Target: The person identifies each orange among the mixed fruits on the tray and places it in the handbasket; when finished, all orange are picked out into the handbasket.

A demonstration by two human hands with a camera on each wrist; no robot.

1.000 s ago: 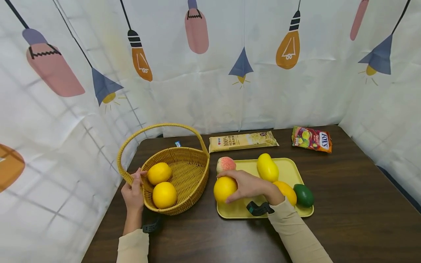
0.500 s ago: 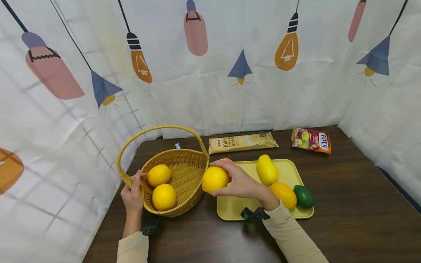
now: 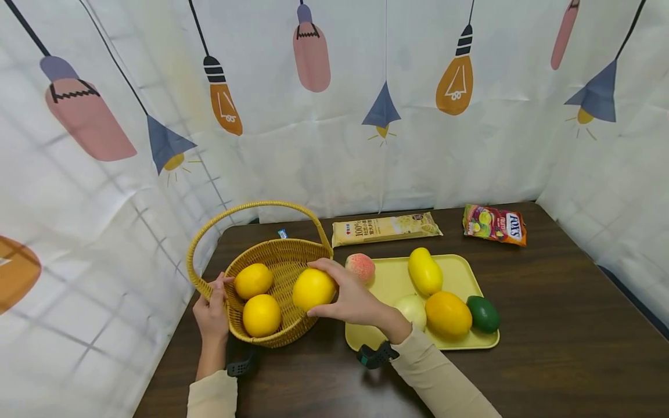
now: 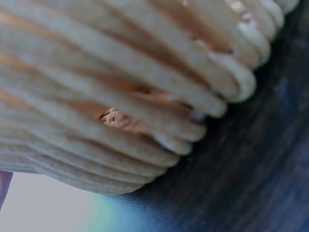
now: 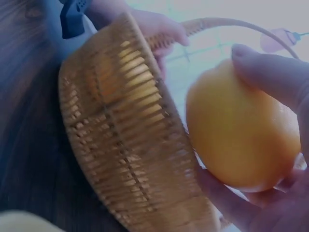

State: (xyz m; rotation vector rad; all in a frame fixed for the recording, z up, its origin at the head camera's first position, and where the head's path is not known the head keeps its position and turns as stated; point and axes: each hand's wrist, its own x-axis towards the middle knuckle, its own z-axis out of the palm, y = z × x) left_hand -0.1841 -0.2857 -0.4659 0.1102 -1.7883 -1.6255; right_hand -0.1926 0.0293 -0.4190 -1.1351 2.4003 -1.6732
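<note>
Above the right side of the wicker basket [image 3: 284, 255], the right hand [image 3: 350, 297] grips a yellow fruit [image 3: 312, 289]; at left, the left hand [image 3: 211, 310] holds the handle [image 3: 261, 203].

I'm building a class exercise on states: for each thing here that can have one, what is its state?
Left hand, gripping the basket
Right hand, holding a yellow fruit
Basket, handle up, two other fruits inside
Yellow fruit, held above the table
Tray, holding several fruits
Long packet, flat, looks sealed
FOX'S bag, lying down, looks sealed
</note>
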